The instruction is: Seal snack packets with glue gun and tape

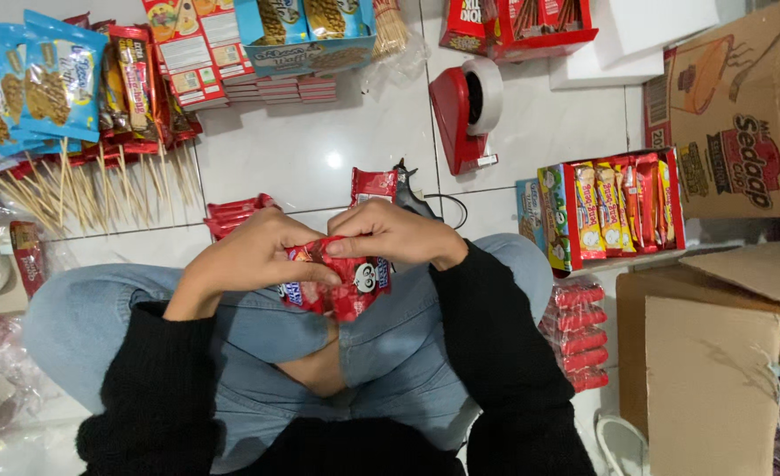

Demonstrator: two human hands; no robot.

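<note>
A person sits cross-legged on a white tiled floor, seen from above. Both hands meet over the lap. The left hand and right hand each close their fingers around a small bunch of red snack packets. A red tape dispenser stands ahead, with a display box of snack bars to the right.

Even, fairly bright indoor light falls from overhead; a small white glare spot sits on the glossy tiled floor, just left of the red tape dispenser. Shadows are soft and short. The centre is sharp, while the frame edges bend slightly and the lower corners darken.
</note>
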